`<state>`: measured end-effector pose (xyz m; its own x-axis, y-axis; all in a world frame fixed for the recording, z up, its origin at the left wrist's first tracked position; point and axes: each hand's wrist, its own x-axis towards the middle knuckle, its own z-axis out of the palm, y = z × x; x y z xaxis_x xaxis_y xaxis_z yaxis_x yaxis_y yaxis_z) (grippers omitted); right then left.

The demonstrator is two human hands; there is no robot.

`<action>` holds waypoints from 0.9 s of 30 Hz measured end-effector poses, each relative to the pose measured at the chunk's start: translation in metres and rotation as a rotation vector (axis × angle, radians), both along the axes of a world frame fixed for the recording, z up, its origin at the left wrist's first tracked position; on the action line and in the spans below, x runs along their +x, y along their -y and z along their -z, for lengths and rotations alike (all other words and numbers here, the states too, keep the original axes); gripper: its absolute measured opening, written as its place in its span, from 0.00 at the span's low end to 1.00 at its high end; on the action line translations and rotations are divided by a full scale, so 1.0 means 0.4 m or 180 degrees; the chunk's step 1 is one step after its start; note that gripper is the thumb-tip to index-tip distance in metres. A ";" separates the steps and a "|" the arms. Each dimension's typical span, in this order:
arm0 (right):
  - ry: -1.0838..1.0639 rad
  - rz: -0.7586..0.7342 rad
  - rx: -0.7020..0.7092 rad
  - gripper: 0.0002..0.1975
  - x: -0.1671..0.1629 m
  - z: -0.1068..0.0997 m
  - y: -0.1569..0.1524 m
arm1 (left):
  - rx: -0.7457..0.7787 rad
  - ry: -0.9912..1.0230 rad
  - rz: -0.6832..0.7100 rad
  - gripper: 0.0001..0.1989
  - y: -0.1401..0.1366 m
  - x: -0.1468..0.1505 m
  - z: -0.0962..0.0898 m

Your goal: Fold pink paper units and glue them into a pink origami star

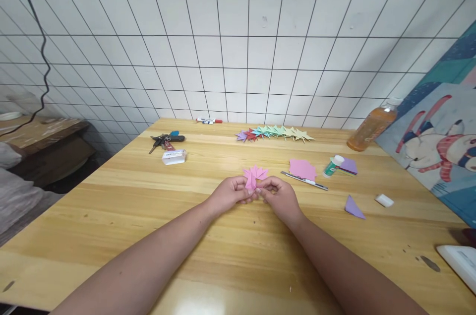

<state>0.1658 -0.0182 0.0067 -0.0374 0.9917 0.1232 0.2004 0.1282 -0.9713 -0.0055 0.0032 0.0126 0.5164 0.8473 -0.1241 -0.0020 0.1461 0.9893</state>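
Both my forearms [156, 250] are cropped below; my left hand [227, 196] and right hand [282, 200] pinch folded pink paper [252, 179] above the table [238, 265], fingertips [259, 191] masking the paper's near edge. Outward, a glue stick [333, 166] partly hides stacked paper [350, 166]; a white object [459, 260], cropped at right, is unidentifiable.

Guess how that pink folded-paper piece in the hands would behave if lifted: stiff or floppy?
The pink folded-paper piece is probably very light, being thin paper. Its layered folds likely make it fairly stiff, not floppy. Its slender points could bend or crumple if pushed.
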 end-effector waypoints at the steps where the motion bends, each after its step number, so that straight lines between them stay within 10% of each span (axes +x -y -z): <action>1: 0.0020 0.0013 0.0044 0.05 -0.001 0.000 0.001 | 0.0037 0.0015 0.0019 0.16 0.003 0.002 0.000; 27: 0.0342 -0.0047 0.0653 0.03 0.005 -0.003 -0.003 | 0.0240 -0.0276 0.0050 0.16 -0.003 0.002 0.010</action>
